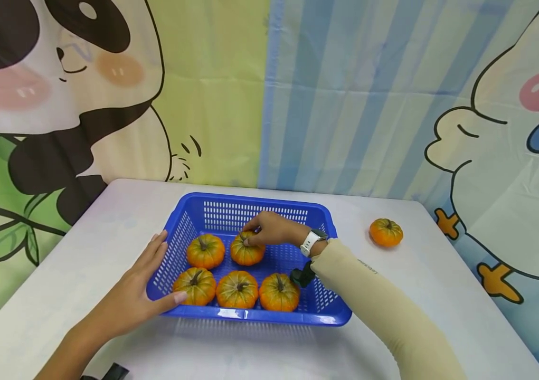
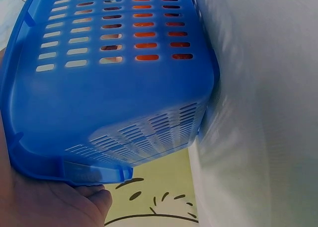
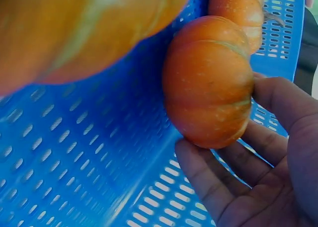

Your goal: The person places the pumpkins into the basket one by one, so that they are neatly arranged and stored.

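Note:
Small orange-and-green pumpkins sit in a blue plastic basket (image 1: 293,317). My right hand (image 1: 269,228) reaches into it and grips one pumpkin (image 1: 246,252) near the middle by its top, thumb on one side and fingers on the other. In the right wrist view that pumpkin (image 3: 208,83) lies between thumb and fingers. Left of it sits another pumpkin (image 1: 206,252). Along the front wall stand three more: a left one (image 1: 195,287), a middle one (image 1: 237,290) and a right one (image 1: 279,293). My left hand (image 1: 141,293) rests on the basket's left rim, fingers extended, thumb over the front corner.
One more pumpkin (image 1: 386,233) lies on the white table (image 1: 421,306), to the right of the basket. Behind the table hangs a cartoon-printed curtain (image 1: 221,95). A dark strap piece (image 1: 303,274) hangs under the right wrist, close to the front-right pumpkin.

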Action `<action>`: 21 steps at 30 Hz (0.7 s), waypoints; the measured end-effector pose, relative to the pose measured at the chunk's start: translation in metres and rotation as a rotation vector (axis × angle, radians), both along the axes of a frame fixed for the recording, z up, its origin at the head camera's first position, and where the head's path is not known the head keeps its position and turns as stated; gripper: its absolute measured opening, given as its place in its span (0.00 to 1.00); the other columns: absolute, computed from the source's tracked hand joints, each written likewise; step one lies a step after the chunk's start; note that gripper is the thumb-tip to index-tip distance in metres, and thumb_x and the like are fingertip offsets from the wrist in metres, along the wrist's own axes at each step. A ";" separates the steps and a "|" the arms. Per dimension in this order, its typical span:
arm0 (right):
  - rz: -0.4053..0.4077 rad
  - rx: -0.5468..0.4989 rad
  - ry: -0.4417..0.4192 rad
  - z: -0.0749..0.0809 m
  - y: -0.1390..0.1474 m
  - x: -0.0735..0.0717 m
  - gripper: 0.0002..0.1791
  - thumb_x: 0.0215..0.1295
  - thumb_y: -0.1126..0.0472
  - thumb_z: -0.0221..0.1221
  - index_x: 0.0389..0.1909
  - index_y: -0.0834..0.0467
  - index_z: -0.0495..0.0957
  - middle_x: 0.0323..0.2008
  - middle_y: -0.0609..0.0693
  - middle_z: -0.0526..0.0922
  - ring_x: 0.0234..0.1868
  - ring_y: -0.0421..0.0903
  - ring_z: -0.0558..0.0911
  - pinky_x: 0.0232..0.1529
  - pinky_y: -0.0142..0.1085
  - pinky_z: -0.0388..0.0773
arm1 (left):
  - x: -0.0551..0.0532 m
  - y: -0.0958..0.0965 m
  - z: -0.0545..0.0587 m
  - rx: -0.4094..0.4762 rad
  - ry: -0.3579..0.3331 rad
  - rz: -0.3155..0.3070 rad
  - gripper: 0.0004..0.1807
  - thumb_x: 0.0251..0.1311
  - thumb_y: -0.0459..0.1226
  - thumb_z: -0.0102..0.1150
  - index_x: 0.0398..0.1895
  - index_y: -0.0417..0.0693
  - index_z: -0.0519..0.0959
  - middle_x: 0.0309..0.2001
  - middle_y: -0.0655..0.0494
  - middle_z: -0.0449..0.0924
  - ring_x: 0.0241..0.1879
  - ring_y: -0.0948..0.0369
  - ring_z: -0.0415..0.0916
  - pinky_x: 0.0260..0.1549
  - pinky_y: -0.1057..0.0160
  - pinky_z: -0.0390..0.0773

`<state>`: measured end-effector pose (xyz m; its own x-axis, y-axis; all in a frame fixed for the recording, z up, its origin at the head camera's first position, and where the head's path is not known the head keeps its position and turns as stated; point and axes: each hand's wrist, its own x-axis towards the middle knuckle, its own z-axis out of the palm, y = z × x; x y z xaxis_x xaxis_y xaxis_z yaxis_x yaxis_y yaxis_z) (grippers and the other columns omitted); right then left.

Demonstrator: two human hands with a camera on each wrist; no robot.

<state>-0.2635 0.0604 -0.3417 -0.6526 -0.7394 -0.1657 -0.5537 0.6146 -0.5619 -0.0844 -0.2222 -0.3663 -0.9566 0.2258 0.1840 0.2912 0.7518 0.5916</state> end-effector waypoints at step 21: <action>0.018 -0.035 -0.155 -0.005 0.002 0.000 0.18 0.66 0.58 0.62 0.55 0.60 0.80 0.51 0.53 0.83 0.45 0.42 0.83 0.39 0.31 0.82 | 0.000 0.001 -0.001 0.021 0.017 -0.008 0.55 0.55 0.54 0.66 0.76 0.37 0.48 0.78 0.50 0.36 0.75 0.47 0.34 0.59 0.28 0.53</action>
<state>-0.2632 0.0625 -0.3468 -0.6074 -0.7580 -0.2377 -0.4696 0.5840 -0.6622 -0.0847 -0.2208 -0.3671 -0.9515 0.2296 0.2047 0.3074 0.7366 0.6025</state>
